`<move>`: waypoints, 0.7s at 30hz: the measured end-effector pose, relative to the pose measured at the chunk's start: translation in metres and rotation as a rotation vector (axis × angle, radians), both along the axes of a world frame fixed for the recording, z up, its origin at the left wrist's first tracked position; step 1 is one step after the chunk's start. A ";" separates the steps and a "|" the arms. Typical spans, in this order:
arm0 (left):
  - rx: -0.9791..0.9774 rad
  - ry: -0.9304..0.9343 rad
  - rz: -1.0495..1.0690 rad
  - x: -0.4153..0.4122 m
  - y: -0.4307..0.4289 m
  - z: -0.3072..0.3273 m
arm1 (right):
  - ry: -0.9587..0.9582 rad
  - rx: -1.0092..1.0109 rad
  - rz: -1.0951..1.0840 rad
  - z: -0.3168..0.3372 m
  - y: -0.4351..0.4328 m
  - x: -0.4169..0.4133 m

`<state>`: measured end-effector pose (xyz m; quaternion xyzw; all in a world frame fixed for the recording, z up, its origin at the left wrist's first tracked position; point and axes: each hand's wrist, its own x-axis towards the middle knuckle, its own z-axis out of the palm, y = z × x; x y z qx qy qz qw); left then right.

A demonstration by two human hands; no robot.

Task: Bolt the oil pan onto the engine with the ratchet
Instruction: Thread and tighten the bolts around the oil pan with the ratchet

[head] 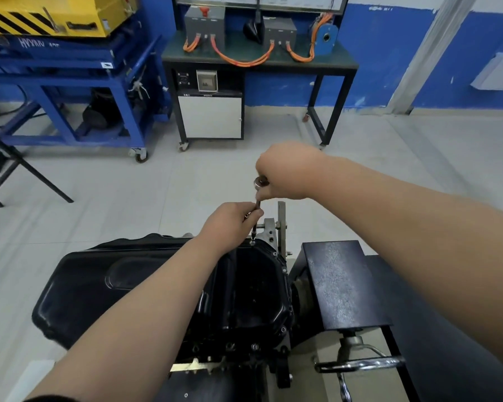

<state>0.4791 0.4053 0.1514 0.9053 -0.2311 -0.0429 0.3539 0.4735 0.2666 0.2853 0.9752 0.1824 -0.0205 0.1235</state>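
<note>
The pale tiled floor (128, 198) runs back to a blue-and-white painted wall (375, 53). At far left stand black folding metal legs (26, 172). Next is a blue steel wheeled trolley (70, 82) carrying a yellow machine with black hazard stripes (55, 15). Beside it is a black-framed workbench with a green top (259, 63), bearing grey boxes linked by orange cables (241, 60).

In the foreground the glossy black pressed-steel oil pan (99, 280) lies on the engine (269, 233). The left forearm (157, 300) crosses over the pan's middle and hides part of it. The left hand (230, 223) pinches the thin extension bar (258, 205) of the chrome ratchet (261, 181), which stands upright over a bolt (252, 243) on the pan's far flange. The right hand (288, 172) is curled round the ratchet's head end.

Right of the pan sit a scuffed black steel plate (340, 282) and a chrome crank handle (360, 365).
</note>
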 end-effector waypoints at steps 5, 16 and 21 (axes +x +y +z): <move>0.029 0.017 0.007 -0.001 -0.001 -0.001 | -0.062 -0.021 -0.187 -0.013 0.015 -0.013; 0.023 0.016 0.007 -0.001 0.001 -0.004 | -0.039 0.071 -0.193 -0.015 0.015 -0.018; -0.016 0.025 -0.051 -0.004 0.002 -0.003 | 0.079 -0.026 -0.003 -0.011 0.013 -0.018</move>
